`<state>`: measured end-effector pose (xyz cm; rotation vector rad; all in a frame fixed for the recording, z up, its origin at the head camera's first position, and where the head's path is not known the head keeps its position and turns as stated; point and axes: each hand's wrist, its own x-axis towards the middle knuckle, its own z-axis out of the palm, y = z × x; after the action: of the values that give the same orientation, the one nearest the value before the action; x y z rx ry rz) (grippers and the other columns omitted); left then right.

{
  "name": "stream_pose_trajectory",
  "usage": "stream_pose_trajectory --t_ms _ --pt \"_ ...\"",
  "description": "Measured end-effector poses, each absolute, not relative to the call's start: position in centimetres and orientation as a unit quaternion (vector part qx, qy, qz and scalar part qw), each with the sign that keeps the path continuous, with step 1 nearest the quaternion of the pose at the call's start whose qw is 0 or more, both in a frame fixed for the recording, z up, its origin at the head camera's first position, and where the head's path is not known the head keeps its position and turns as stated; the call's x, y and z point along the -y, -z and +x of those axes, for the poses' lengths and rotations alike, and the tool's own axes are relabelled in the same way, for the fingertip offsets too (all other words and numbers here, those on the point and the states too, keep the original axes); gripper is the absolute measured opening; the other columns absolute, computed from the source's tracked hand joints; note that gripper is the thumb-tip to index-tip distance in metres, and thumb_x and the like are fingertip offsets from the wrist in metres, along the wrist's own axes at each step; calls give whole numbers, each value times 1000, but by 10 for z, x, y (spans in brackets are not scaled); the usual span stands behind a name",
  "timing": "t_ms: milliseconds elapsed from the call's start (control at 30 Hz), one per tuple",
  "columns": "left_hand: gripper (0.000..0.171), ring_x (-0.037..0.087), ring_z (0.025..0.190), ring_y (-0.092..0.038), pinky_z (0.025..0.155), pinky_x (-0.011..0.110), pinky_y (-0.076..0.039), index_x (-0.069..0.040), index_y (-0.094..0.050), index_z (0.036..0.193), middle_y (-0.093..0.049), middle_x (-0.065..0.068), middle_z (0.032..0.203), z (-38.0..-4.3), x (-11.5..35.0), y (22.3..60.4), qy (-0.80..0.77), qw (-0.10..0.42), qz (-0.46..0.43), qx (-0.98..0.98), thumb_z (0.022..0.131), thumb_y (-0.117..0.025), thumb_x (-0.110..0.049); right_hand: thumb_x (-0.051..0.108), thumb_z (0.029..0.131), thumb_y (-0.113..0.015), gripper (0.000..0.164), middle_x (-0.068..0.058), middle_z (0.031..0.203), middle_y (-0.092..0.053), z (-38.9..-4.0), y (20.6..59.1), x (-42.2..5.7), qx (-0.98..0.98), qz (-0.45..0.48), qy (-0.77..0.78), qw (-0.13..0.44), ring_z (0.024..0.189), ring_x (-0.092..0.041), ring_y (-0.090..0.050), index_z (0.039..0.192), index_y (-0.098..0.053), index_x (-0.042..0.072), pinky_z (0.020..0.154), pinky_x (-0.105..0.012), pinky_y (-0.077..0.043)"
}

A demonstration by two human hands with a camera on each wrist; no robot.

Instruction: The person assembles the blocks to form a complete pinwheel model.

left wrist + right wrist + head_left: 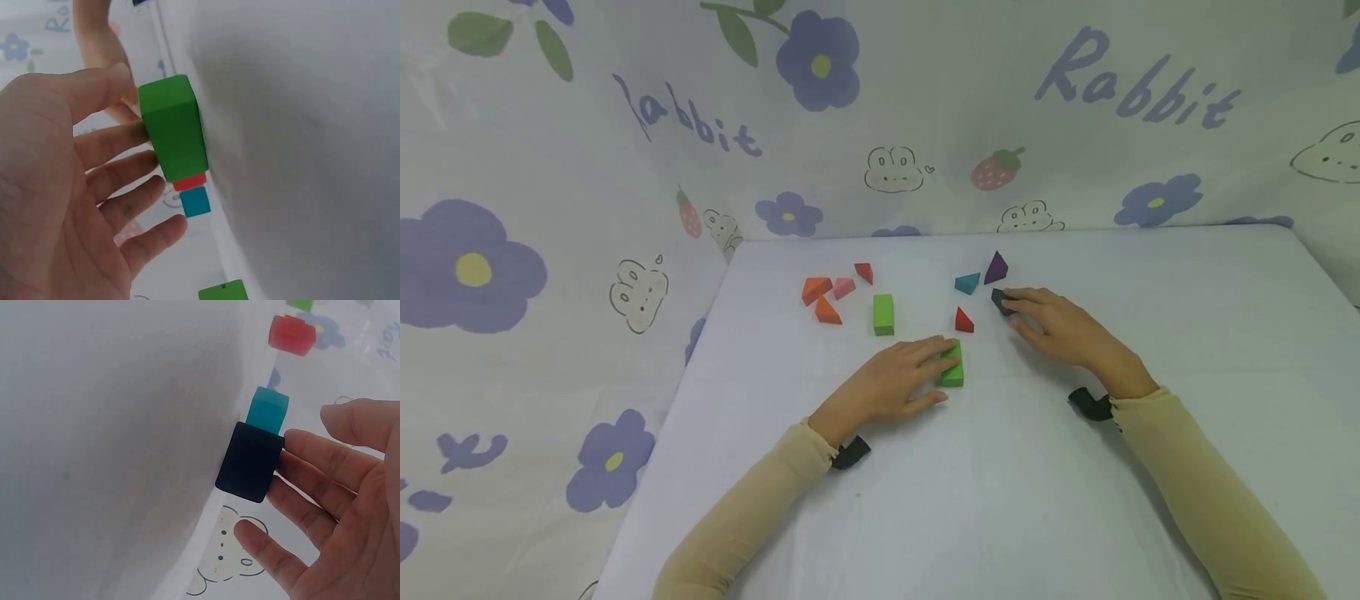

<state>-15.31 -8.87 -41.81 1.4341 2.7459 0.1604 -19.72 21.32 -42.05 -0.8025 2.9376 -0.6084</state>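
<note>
My left hand (891, 385) is spread over a green rectangular block (953, 377), its long fingers nearly straight and resting along the block's top and left side. In the left wrist view, the thumb stands apart from this green block (174, 128). My right hand (1063, 332) reaches to a black block (1002, 302), with fingertips at its top and right side. The right wrist view shows the loosely extended fingers behind the black block (251, 462), thumb held away from it. A teal block (967, 283) and a purple triangular block (996, 267) lie just beyond; a red triangular block (964, 321) sits between the hands.
A second green block (883, 315) lies left of centre. Farther left is a loose group with an orange-red block (816, 289), an orange one (827, 312), a pink one (845, 287) and a red one (865, 272). A printed cloth (955, 100) hangs behind the white table (1000, 500).
</note>
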Motion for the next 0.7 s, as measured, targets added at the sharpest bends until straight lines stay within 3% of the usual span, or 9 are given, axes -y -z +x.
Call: stream_pose_trajectory --t_ms 367,700 --pt "44 13 137 -45 113 33 -40 -22 -61 134 -50 -4 146 -162 106 406 -74 37 425 -901 97 -57 -44 15 98 -56 40 -16 148 -47 -199 421 -215 -944 -264 198 23 138 -37 -40 135 -56 0 113 -57 -35" --pt "35 18 124 -57 107 33 -45 -17 -70 122 -62 0 133 -172 118 405 -78 -4 442 -894 91 -69 -33 14 98 -57 40 -17 147 -47 -199 422 -215 -941 -268 206 19 137 -37 -41 135 -57 0 112 -57 -35"
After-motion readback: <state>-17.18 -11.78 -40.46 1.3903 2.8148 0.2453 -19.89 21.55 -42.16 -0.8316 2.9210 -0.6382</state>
